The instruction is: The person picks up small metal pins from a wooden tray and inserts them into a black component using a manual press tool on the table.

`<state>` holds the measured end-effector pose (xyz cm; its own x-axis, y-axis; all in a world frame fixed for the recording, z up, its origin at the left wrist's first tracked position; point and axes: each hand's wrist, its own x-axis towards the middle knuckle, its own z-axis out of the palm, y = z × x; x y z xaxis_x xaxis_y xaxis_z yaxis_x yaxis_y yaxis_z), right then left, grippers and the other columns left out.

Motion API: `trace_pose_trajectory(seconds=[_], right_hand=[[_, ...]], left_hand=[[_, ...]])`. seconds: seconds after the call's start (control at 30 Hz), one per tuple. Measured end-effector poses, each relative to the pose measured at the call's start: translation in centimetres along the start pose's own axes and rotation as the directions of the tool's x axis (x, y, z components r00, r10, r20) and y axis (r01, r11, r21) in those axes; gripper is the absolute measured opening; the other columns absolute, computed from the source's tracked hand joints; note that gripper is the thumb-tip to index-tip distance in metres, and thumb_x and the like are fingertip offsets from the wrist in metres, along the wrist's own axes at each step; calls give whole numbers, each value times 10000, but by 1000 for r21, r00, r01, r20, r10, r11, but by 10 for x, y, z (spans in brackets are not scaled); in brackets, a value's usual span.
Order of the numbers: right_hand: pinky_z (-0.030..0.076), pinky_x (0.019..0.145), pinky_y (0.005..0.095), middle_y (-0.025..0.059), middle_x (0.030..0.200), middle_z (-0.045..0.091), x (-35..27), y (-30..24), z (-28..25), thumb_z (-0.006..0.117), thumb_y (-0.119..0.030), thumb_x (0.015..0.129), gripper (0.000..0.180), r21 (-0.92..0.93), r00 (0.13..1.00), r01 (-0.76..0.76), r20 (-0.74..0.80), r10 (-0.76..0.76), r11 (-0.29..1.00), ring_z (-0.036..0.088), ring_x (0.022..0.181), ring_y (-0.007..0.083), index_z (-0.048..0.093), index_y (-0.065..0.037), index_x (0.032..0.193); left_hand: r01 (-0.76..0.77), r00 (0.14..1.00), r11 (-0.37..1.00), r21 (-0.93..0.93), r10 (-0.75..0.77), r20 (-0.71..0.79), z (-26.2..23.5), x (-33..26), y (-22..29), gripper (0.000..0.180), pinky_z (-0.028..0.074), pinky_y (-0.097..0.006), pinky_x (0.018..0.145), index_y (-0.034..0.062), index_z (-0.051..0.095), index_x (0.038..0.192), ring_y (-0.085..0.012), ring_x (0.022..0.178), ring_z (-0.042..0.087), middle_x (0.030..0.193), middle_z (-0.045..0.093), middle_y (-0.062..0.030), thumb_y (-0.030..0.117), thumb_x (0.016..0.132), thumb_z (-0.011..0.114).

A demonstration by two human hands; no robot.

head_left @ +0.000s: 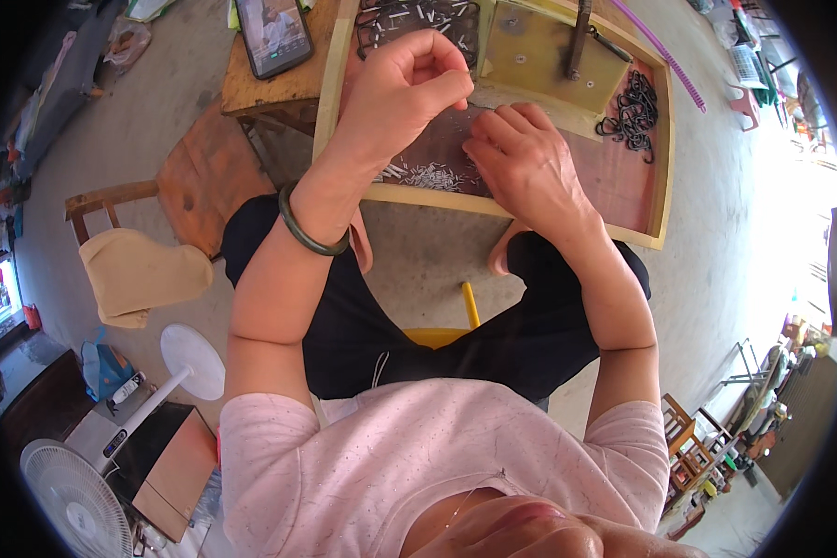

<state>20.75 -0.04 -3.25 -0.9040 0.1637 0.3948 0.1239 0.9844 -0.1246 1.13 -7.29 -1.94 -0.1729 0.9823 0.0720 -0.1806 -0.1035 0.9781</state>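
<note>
My left hand (407,91), with a green bangle (309,226) on its wrist, is raised over the wood-framed tray (418,195). Its thumb and fingertips are pressed together, and whatever they pinch is hidden. Lower and to the right, my right hand (528,166) hovers by the tray's middle with its fingers curled closed; I cannot make out anything in them. Between the hands and the near rim lies a heap of small white pieces (434,177). Beyond my left hand, a dark mesh tray (372,30) carries more white pieces.
A yellowish plate (530,60) with an upright metal lever (577,46) stands at the tray's back. Black hooks (634,110) are piled at its right side. A phone (274,35) rests on a wooden stool (293,93) at left. A purple coil (665,56) crosses the right corner.
</note>
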Motion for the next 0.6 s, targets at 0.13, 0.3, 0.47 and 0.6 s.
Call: trace_pose_trajectory(seconds=[0.13, 0.3, 0.47, 0.6], right_hand=[[498, 851, 368, 61, 850, 568, 5, -3, 4, 657, -101, 732, 39, -67, 999, 54, 7, -54, 996, 607, 889, 242, 656, -63, 735], [489, 863, 356, 66, 859, 583, 14, -16, -1, 654, -110, 743, 56, -166, 992, 66, 119, -47, 984, 615, 910, 229, 673, -58, 744], [487, 865, 353, 68, 879, 599, 14, -11, 0, 661, -112, 744, 61, -164, 994, 65, 98, -50, 984, 618, 907, 229, 670, -53, 755], [491, 834, 376, 83, 874, 587, 9, 6, 0, 707, -102, 716, 130, -41, 1000, 23, 6, -22, 999, 610, 886, 257, 653, -49, 823]], left_hand=[[22, 1000, 1000, 15, -22, -12, -4, -3, 0, 43, 474, -248, 762, 58, 623, 956, -93, 817, 625, 879, 643, -3, 86, 944, 654], [38, 999, 998, 42, -37, -12, -4, -4, -1, 40, 496, -261, 789, 43, 623, 928, -89, 839, 611, 897, 620, 6, 65, 919, 656], [55, 998, 994, 99, -58, 22, -6, -3, -6, 51, 498, -253, 788, 45, 620, 933, -90, 839, 619, 898, 618, 10, 58, 910, 664], [100, 992, 976, 192, -113, 56, -5, -3, -6, 69, 501, -246, 783, 44, 617, 936, -84, 845, 626, 898, 616, 18, 46, 898, 674]])
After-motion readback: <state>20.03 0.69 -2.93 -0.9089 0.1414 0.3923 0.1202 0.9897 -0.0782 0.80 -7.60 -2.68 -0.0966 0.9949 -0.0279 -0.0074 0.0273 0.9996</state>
